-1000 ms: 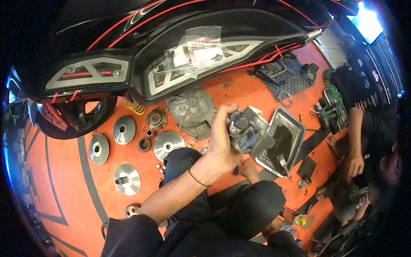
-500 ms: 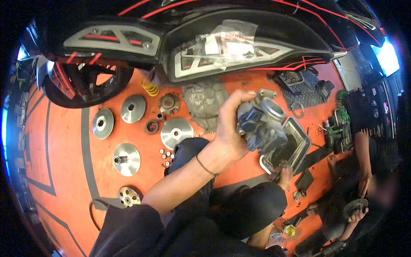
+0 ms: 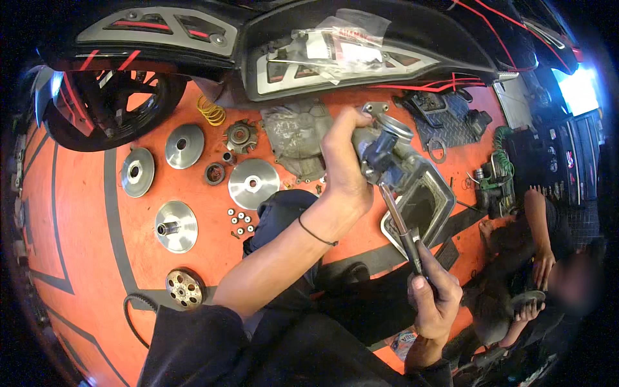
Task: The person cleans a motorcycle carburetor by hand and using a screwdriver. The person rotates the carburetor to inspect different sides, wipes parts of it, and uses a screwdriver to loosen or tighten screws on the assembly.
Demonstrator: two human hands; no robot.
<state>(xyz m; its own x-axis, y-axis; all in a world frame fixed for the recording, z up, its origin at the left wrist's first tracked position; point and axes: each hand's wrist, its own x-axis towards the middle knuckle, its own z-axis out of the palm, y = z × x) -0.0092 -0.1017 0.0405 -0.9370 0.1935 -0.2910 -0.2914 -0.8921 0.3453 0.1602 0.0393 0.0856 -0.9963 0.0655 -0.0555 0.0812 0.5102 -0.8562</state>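
My left hand (image 3: pixel 345 161) grips a grey metal throttle body (image 3: pixel 398 175) with black plastic parts and a round bore, held up above the floor. My right hand (image 3: pixel 435 303) is closed around the black handle of a screwdriver (image 3: pixel 411 248). Its metal shaft slants up and left, and the tip meets the underside of the throttle body; the exact contact point is hard to make out. Behind the throttle body lies an open, shallow metal-rimmed housing (image 3: pixel 443 205) on the orange floor.
Polished pulley discs (image 3: pixel 255 184), small rollers (image 3: pixel 240 222), a yellow spring (image 3: pixel 211 111) and a grey engine cover (image 3: pixel 293 135) lie on the floor. A black scooter body (image 3: pixel 361 39) stands ahead. At right, another person holds a dark disc (image 3: pixel 527 301).
The screwdriver in my right hand now reaches up to the throttle body. My left hand has tilted the throttle body slightly. The whole view has shifted a little.
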